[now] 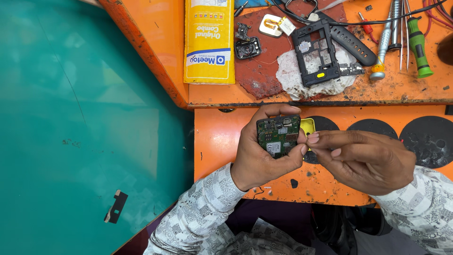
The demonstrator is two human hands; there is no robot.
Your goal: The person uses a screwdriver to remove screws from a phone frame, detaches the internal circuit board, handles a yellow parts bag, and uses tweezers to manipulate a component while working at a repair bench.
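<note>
While I watch through the head camera, my left hand [259, 160] grasps a small green circuit board [278, 136] in front of the orange worktop [406, 89], its component side facing up at me. The fingers curl over the board's top edge and the thumb presses its lower right corner, so the board stands roughly upright with its long axis running away from me. A yellow part [308, 125] peeks out just behind the board's right edge. My right hand [365, 160] comes in from the right, its fingers [317, 140] pinched together and touching that same edge; I cannot tell whether they hold anything. Farther back on the worktop lie a black phone frame [315, 52] on a soiled white cloth [292, 75], a yellow packet [209, 40], and a green-handled screwdriver [418, 45].
</note>
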